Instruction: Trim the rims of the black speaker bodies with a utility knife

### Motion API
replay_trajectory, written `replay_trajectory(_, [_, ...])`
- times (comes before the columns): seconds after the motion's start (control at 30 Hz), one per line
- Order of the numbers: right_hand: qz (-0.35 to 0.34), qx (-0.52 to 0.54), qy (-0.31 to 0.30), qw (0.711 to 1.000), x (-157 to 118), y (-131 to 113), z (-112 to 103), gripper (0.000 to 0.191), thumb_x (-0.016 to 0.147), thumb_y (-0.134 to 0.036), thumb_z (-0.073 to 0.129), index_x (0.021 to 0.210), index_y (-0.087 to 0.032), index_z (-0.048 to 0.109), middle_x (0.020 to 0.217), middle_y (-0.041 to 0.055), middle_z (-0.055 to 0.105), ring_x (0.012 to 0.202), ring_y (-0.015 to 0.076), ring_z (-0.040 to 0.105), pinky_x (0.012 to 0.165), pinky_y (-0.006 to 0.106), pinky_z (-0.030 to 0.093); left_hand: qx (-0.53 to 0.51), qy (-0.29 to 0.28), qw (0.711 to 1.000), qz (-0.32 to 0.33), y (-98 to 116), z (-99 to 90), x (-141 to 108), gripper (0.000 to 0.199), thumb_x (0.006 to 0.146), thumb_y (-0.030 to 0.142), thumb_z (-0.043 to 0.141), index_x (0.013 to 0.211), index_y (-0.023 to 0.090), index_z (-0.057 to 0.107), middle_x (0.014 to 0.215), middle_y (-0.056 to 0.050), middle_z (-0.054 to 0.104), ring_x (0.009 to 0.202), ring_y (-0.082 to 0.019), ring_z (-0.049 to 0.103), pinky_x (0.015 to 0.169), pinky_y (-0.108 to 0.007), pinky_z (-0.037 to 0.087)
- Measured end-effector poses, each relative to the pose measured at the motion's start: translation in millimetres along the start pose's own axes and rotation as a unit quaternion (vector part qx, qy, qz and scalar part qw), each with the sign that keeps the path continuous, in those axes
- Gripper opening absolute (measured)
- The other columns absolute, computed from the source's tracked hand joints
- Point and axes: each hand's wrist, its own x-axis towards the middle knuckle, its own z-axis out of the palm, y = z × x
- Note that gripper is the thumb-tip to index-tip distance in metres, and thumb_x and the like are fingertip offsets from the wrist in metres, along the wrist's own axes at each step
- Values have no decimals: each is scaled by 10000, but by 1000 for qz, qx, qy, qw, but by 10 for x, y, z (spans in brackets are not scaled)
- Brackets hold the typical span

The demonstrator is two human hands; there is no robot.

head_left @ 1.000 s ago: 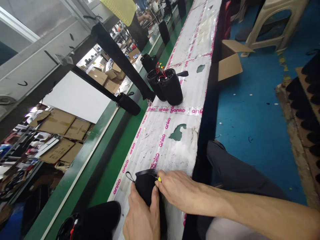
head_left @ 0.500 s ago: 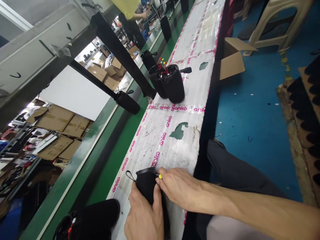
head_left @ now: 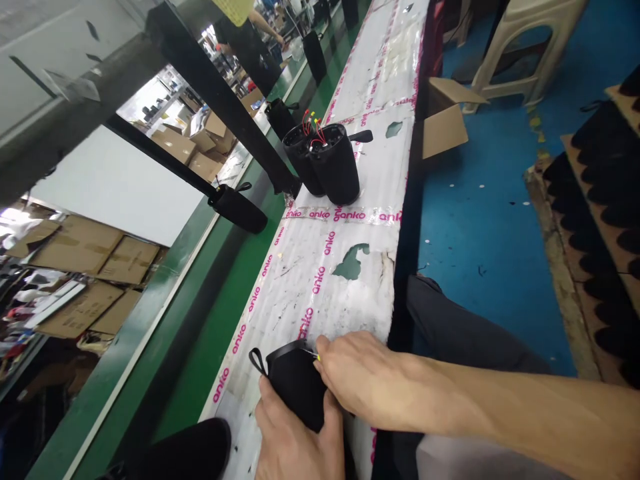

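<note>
My left hand [head_left: 300, 433] is wrapped around a black fabric-covered cylindrical speaker housing [head_left: 296, 383], with the thumb on one side and fingers on the other. The housing leans over the covered bench, and a strap loop [head_left: 257, 361] sticks out from its rim. At the opposite side of that rim my right hand [head_left: 357, 377] is closed in a pinch. Only a bit of yellow and a thin shiny end show at its fingertips, so what it holds cannot be made out. Another black housing [head_left: 187, 450] lies close to my left hand, partly cut off by the frame.
Two upright black housings [head_left: 336, 167] with red wires stand farther along the white-wrapped bench [head_left: 367, 297]. Beside it runs a green conveyor [head_left: 210, 313], carrying another housing [head_left: 239, 208]. A dark post [head_left: 225, 100] rises there. An open carton [head_left: 445, 127] and a stool [head_left: 525, 53] are at right.
The view has shifted, so the background sits further left. My right hand remains at the rim, with less of the yellow piece showing. My left hand keeps its hold on the housing.
</note>
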Motion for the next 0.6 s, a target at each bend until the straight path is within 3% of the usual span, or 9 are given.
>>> replay_trajectory(0.13, [-9, -24, 6, 1000, 27, -53, -77, 170, 935, -143, 520, 1029, -102, 655, 777, 102, 687, 712, 238, 668, 621, 321, 445, -1, 10, 1000, 1, 18, 30, 3, 859, 872, 629, 503, 1466, 30, 342, 1307, -247, 610, 760, -376, 706, 589, -444, 499])
replay_trajectory(0.3, [-30, -11, -43, 999, 31, -114, -240, 166, 922, -141, 560, 1041, -93, 666, 801, 92, 703, 698, 225, 667, 563, 312, 425, -11, -36, 998, -44, 1, -36, 54, 867, 860, 666, 499, 1489, 94, 327, 1306, -239, 623, 831, -428, 707, 690, -502, 520])
replay_trajectory(0.47, [-37, 14, 4, 999, -72, -133, -119, 301, 1061, -231, 323, 1087, -127, 604, 853, 97, 720, 650, 223, 658, 526, 329, 358, -119, -88, 987, -69, -166, -41, 136, 830, 881, 667, 447, 1491, 115, 337, 1386, -234, 585, 1101, -425, 665, 850, -500, 533])
replay_trajectory(0.6, [-15, 53, 43, 998, -73, -19, -2, 258, 1061, -261, 339, 1031, -153, 572, 772, 59, 700, 603, 205, 648, 498, 321, 274, -176, -101, 978, -53, -324, 12, 173, 815, 891, 602, 460, 1522, 113, 295, 1470, -221, 517, 1308, -389, 545, 1026, -494, 473])
